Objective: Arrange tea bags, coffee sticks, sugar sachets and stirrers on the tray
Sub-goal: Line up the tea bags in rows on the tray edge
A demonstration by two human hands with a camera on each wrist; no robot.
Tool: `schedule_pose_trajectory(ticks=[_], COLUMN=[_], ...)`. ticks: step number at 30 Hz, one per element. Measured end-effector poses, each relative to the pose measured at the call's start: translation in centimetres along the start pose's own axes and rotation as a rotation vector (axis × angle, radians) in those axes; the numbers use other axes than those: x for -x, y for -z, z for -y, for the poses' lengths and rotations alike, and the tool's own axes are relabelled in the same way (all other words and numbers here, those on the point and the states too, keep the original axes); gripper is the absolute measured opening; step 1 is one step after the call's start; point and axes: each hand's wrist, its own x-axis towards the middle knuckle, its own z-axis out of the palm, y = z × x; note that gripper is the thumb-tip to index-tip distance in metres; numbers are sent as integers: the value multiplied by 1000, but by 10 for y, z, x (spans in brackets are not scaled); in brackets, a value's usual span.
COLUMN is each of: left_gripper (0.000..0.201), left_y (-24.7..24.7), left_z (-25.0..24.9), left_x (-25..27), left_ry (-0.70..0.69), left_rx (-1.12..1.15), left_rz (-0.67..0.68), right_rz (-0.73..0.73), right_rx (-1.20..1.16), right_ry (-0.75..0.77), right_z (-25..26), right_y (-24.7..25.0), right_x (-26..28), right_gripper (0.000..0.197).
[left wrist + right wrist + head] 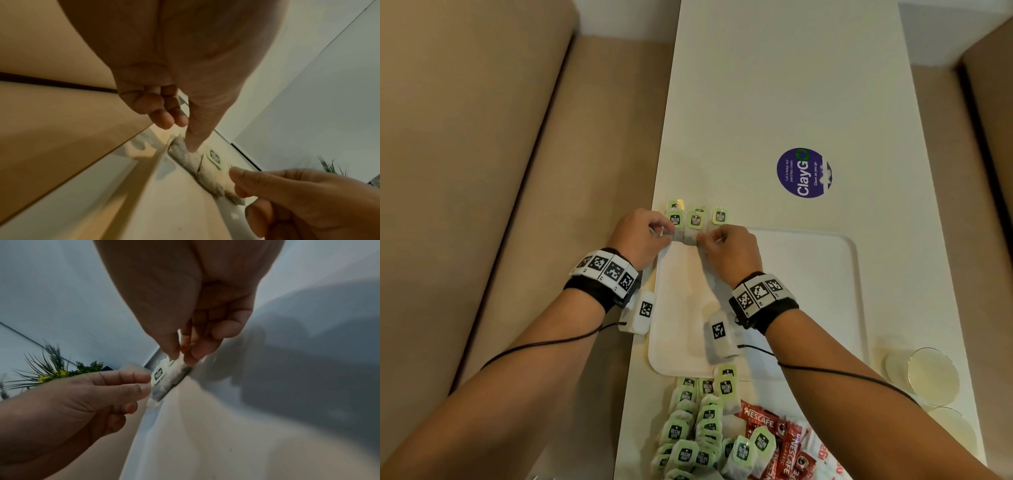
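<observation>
1. White counter (791, 85) runs away from you between two tan upholstered benches (482, 137).
2. Nearest you, a loose heap of green-tagged tea bags (688, 435) lies on the counter just short of the tray's near edge, with one bag overlapping that edge. Red Nescafe coffee sticks (774, 442) lie touching the heap on its right.
3. Clear glass cups (931, 373) stand on the counter to the right of the tray's near corner.
4. White tray (808, 291) sits mid-counter; both your wrists, each carrying a marker band, hang over its left half.
5. At the tray's far left edge, a row of tea bags (690, 226) lies side by side, their green tags pointing away from you.
6. Your left hand (642, 236) has its fingers curled; the thumb tip presses down on the leftmost bag of the row. I cannot tell whether the fingers pinch it.
7. Your right hand (729, 250) pinches the right end of that row between thumb and fingertips (191, 356).
8. Beyond the row, a round purple ClayGo sticker (804, 173) is fixed to the counter.
</observation>
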Motion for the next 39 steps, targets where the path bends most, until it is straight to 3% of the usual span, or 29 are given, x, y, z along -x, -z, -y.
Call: schedule_pose_trajectory(ticks=[6, 12, 21, 25, 29, 39], left_gripper=[13, 11, 28, 41, 46, 9], left_y=[6, -2, -31, -41, -50, -55], left_z=[-5, -13, -19, -23, -26, -33], left_x=[30, 85, 165, 187, 201, 213], left_ry=[-9, -42, -105, -100, -108, -70], left_rx=[59, 32, -181, -234, -278, -216], left_rz=[79, 265, 574, 662, 690, 675], right_rz=[106, 335, 625, 617, 567, 553], right_rx=[-11, 127, 431, 469, 448, 378], right_ry=[161, 272, 342, 338, 335, 354], right_z=[-8, -35, -79, -88, -90, -95], right_y=[25, 47, 55, 50, 48, 57], right_x=[33, 81, 141, 160, 172, 190], right_gripper=[23, 20, 56, 64, 47, 19])
